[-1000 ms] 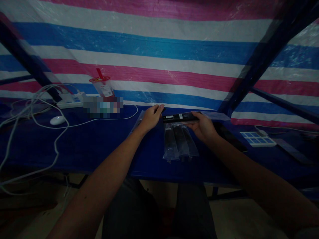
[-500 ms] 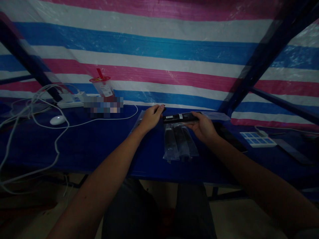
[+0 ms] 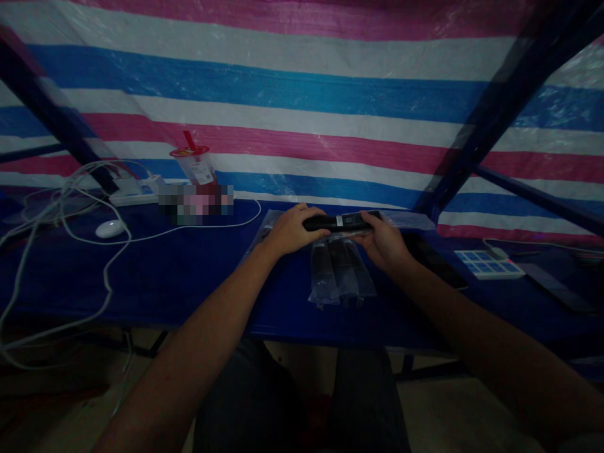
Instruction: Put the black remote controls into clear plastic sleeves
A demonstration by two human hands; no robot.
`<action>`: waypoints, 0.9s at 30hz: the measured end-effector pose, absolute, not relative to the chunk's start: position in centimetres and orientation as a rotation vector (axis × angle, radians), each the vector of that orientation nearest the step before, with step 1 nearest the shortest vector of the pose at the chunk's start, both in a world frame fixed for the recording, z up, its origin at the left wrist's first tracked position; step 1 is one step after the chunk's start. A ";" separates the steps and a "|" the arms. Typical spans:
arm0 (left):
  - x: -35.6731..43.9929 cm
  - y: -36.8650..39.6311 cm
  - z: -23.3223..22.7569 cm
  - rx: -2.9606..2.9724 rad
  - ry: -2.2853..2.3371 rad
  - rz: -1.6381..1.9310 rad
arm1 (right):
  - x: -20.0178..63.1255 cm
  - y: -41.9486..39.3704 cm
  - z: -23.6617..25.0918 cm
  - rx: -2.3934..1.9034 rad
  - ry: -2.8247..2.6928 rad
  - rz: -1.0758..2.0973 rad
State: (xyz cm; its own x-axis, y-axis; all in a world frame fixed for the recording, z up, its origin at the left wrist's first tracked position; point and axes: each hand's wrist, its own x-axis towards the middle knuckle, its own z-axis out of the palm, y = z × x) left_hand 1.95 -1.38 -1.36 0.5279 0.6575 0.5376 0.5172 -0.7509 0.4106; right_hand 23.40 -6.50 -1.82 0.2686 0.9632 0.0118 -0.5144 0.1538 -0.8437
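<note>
Both hands are on a slim black device (image 3: pixel 350 221) that looks like a remote control, lying crosswise above the blue table, with small white labels on its upper face. My left hand (image 3: pixel 296 229) is closed over its left end, thumb along the near edge. On the right end, my right hand (image 3: pixel 385 242) grips it between thumb and fingers, with some clear plastic below. Just in front, several dark slim items in clear plastic bags (image 3: pixel 337 270) lie side by side. Another clear bag (image 3: pixel 262 233) sits partly behind my left hand.
At left are a white mouse (image 3: pixel 109 228), tangled white cables (image 3: pixel 59 201), a power strip (image 3: pixel 134 196) and a cup with a red straw (image 3: pixel 198 165). To the right lie a dark flat tablet-like item (image 3: pixel 436 261) and a white-and-blue block (image 3: pixel 488 264). Striped sheeting (image 3: pixel 302 94) hangs behind.
My left hand has moved right, from holding a small dark piece beside the device to closing over the device's left end. My right hand has stayed in place.
</note>
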 end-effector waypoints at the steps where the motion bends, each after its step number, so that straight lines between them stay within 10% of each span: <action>1: 1.9 -1.3 -1.3 2.569 1.003 1.015 | 23.4 -6.5 -1.8 -0.848 -0.652 1.170; 27: 1.8 0.4 -1.9 1.238 0.728 0.773 | 23.2 -6.8 -1.5 -0.803 -0.670 1.180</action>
